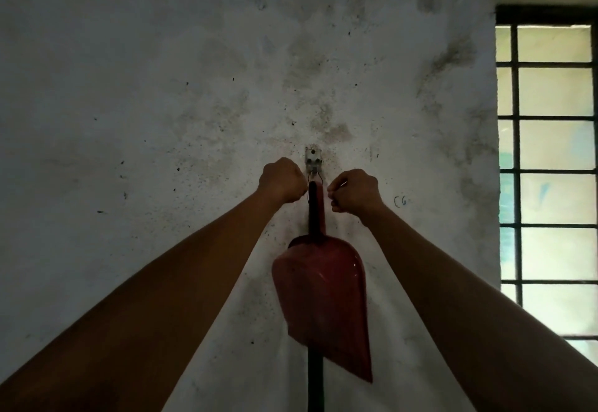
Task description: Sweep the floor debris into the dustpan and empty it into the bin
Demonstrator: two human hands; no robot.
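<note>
In the head view, the red dustpan (323,298) hung on the wall from a small metal hook (313,161), just between and below the two raised hands. It looked like thin, stiff plastic, smooth and a little glossy, so probably light, and slippery on the flat scoop. The best grip seemed to be the narrow handle (318,207) near its wire loop. The left hand (283,180) was curled close beside the loop, but whether it pinched the wire I could not tell. The right hand (354,190) was also curled, on the other side; I could not tell what it held. A dark stick (315,379) hung behind the scoop. The wall (161,88) was rough and stained.
</note>
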